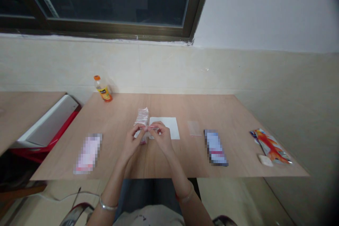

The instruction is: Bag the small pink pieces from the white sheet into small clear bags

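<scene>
My left hand (131, 142) and my right hand (161, 137) meet above the middle of the wooden table (185, 106). Between their fingertips they pinch a thin pink strip (149, 126), possibly a plastic wrapper edge. Just behind the hands stands a crumpled pink-and-white bundle of packets (142, 116), partly hidden by my fingers. A white paper sheet (171, 125) lies flat under and beyond my right hand, its near left corner covered by my fingers.
A clear plastic sleeve (194, 128) and pixelated packages (88, 153) (215, 147) lie on the table. An orange-patterned packet (272, 147), a small white object (265, 160) and a juice bottle (103, 89) stand near its edges. A wall backs the table.
</scene>
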The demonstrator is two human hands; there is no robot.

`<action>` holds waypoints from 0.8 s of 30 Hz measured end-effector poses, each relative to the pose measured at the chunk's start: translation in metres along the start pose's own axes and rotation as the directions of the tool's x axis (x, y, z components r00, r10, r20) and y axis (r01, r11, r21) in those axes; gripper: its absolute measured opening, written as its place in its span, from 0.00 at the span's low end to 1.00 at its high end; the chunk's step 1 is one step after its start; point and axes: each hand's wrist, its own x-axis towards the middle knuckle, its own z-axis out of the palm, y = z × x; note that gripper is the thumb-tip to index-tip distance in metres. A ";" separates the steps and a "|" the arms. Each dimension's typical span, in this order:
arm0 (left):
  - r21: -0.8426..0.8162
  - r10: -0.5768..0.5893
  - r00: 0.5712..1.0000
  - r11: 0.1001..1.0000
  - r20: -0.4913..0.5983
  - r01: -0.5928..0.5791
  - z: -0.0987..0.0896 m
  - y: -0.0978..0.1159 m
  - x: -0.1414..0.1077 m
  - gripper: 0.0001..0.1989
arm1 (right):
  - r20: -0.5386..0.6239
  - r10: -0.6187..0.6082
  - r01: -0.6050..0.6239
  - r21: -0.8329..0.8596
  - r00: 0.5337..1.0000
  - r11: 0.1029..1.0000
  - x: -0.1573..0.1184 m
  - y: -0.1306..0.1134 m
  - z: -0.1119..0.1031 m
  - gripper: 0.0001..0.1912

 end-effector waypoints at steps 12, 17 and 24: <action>0.036 -0.072 0.993 0.996 -0.089 0.076 -0.017 -0.019 -0.019 0.12 | 0.053 0.053 -0.055 0.038 0.997 0.998 -0.020 0.021 -0.003 0.06; -0.099 -0.194 0.979 0.977 -0.067 0.187 -0.018 -0.037 -0.020 0.14 | 0.034 0.087 -0.086 -0.033 0.996 0.996 -0.024 0.036 0.000 0.07; -0.090 -0.275 0.957 0.960 -0.095 0.267 -0.028 -0.092 -0.012 0.17 | -0.005 0.258 -0.258 -0.075 0.966 0.963 -0.020 0.084 0.028 0.10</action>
